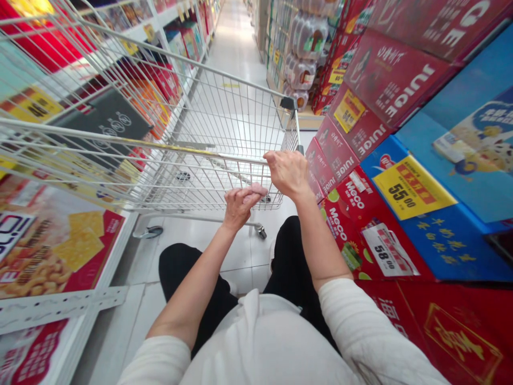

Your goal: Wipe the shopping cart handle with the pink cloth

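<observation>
A wire shopping cart (pixel 224 96) stands sideways before me, its basket stretching to the left. My right hand (pixel 288 174) is closed around the cart's top rail near its right corner. Lower and to the left, my left hand (pixel 240 206) is closed against the wire side of the basket. At its fingertips shows a small pink, soft-looking thing (pixel 258 189), whose kind I cannot make out. Through the wires no goods are visible inside the basket; boxes and floor show behind it.
Close on the right rise stacked red drink cartons (pixel 396 75) and a blue carton (pixel 460 214) with a yellow price tag (pixel 414 187). Shelves with boxed goods (pixel 60 240) line the left. A tiled aisle (pixel 236 48) runs ahead, past shrink-wrapped bottles (pixel 310 40).
</observation>
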`<action>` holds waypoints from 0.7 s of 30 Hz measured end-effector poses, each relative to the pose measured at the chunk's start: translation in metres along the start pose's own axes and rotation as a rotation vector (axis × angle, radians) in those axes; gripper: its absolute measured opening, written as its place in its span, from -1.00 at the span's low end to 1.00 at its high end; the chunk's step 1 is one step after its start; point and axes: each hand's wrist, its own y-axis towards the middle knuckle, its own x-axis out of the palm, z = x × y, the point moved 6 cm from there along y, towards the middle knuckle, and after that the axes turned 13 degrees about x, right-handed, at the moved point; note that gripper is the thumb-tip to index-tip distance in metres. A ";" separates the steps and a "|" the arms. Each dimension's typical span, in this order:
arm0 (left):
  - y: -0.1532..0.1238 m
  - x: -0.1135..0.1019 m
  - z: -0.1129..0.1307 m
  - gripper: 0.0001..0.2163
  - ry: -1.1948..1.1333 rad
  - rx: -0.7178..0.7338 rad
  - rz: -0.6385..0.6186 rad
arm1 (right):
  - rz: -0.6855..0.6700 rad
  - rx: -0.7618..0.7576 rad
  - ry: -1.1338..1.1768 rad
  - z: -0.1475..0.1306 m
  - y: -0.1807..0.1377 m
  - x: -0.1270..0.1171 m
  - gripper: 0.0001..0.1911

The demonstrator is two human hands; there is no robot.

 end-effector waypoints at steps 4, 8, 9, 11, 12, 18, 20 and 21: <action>-0.024 0.004 0.005 -0.64 0.027 0.009 -0.064 | 0.004 -0.001 -0.006 0.001 -0.001 0.000 -0.15; -0.011 -0.003 -0.002 -0.59 0.080 0.054 -0.024 | 0.017 -0.007 0.003 0.001 -0.001 0.000 -0.16; -0.008 -0.002 -0.005 -0.60 0.082 0.048 -0.015 | 0.021 -0.008 0.004 0.001 -0.001 0.000 -0.16; -0.008 0.002 -0.011 -0.65 0.074 0.006 0.000 | 0.017 -0.004 -0.006 0.001 -0.001 0.001 -0.18; -0.011 0.005 -0.013 -0.67 0.064 -0.018 0.005 | 0.009 0.001 -0.016 0.001 -0.001 0.001 -0.20; -0.051 0.023 -0.009 -0.74 0.007 -0.087 -0.062 | 0.004 0.004 -0.023 0.000 0.000 0.000 -0.20; -0.054 0.023 -0.007 -0.76 -0.014 -0.087 -0.076 | 0.011 0.002 -0.014 0.000 0.000 0.000 -0.19; -0.052 0.022 -0.008 -0.77 -0.011 -0.093 -0.072 | 0.010 -0.003 -0.011 0.001 0.000 0.001 -0.18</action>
